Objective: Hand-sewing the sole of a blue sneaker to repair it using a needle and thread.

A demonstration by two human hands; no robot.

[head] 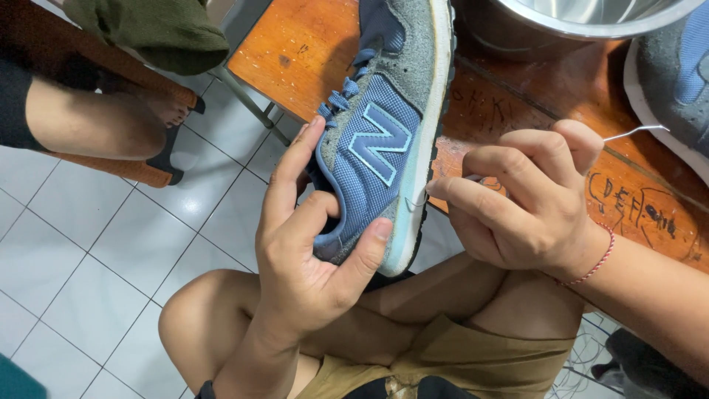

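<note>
My left hand [310,244] grips the heel of a blue and grey sneaker [388,125], thumb on the light sole, fingers inside the collar. The shoe lies on its side, toe pointing away, resting on an orange wooden table [295,52]. My right hand [517,199] pinches a thin metal needle or hooked awl [635,131] against the sole edge near the heel. A white thread [417,201] loops out of the sole by my fingertips. A red string bracelet [594,258] circles my right wrist.
A steel bowl [576,18] stands at the table's far edge. A second sneaker [672,81] lies at the right. Another person's leg and sandalled foot [111,118] rest on a wooden bench at the left. White floor tiles [96,251] are below my knees.
</note>
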